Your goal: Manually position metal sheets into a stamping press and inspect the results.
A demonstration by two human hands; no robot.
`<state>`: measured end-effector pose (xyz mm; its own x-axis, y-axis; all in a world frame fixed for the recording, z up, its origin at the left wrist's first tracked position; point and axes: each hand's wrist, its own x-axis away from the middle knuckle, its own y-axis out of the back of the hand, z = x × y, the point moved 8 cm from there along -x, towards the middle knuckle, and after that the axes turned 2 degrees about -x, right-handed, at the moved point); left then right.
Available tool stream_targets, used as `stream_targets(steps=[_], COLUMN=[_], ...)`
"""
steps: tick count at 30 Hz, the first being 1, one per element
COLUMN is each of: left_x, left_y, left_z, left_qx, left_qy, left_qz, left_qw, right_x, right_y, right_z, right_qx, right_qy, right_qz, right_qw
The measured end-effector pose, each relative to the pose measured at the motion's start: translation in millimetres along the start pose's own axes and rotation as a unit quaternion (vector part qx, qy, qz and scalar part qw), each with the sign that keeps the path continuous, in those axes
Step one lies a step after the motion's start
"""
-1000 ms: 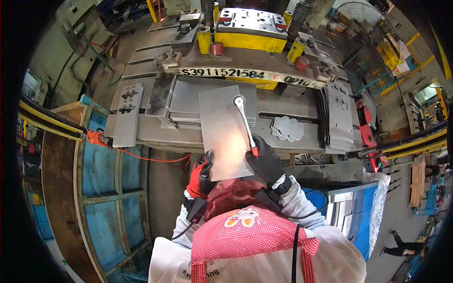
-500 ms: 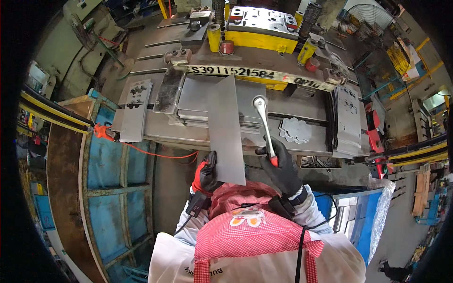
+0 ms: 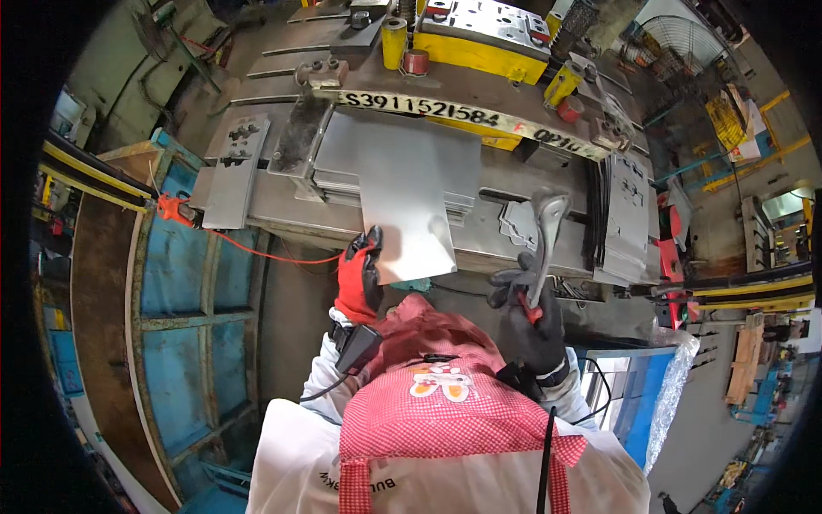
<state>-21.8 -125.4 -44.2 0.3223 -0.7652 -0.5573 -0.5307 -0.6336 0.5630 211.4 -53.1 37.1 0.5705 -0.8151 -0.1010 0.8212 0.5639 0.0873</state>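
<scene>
My left hand (image 3: 360, 272), in a red and black glove, is closed on the near left corner of a flat grey metal sheet (image 3: 407, 227). The sheet's far end overlaps a stack of similar sheets (image 3: 338, 184) on the press bed. To the right, my right hand (image 3: 529, 313), in a black glove, is wrapped round the red-ended handle of a long shiny metal hand tool (image 3: 545, 236). Its rounded head points up and away, apart from the sheet. The tool is slightly blurred, so its exact kind is unclear.
Beyond the stack stands a die with yellow sides (image 3: 479, 56) and yellow posts. Small cut plates (image 3: 517, 224) lie on the bed, and a pile of punched plates (image 3: 629, 218) is at right. A red cable (image 3: 282, 278) hangs at left beside a blue metal frame (image 3: 184, 334).
The sheet has tipped from raised and slanted to flatter over the stack, and my left hand has moved forward. My right hand and the tool have shifted right, away from the sheet.
</scene>
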Motion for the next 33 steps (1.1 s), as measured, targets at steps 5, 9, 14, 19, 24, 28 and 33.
stream_targets(steps=[5, 9, 14, 19, 24, 28, 33], left_x=[2, -9, -18, -18, -4, 9, 16], left_y=[-3, 3, 5, -2, -12, -50, -52], left_z=[13, -7, -32, -27, -12, -4, 0], left_qx=[0.016, -0.022, -0.123, 0.125, 0.273, 0.781, 0.783], left_qy=[0.025, 0.027, -0.053, 0.145, 0.186, 0.372, 0.367], left_qz=[0.005, 0.013, 0.011, 0.039, -0.001, -0.048, -0.047], left_qw=[1.0, 0.999, 0.991, 0.981, 0.944, 0.5, 0.5], right_x=[8, 9, 3, -15, -5, 11, 21], right_y=[-13, -17, -17, -9, -7, 0, -2], right_z=[-81, -87, -45, -12, 1, -40, -102], right_qx=[0.22, 0.03, 0.035, 0.062, 0.05, 0.061, 0.232], right_qy=[-0.118, -0.261, -0.18, -0.127, -0.067, 0.001, -0.146], right_qz=[0.143, 0.132, 0.104, 0.079, 0.053, 0.057, 0.2], right_qw=[0.958, 0.956, 0.977, 0.987, 0.995, 0.997, 0.941])
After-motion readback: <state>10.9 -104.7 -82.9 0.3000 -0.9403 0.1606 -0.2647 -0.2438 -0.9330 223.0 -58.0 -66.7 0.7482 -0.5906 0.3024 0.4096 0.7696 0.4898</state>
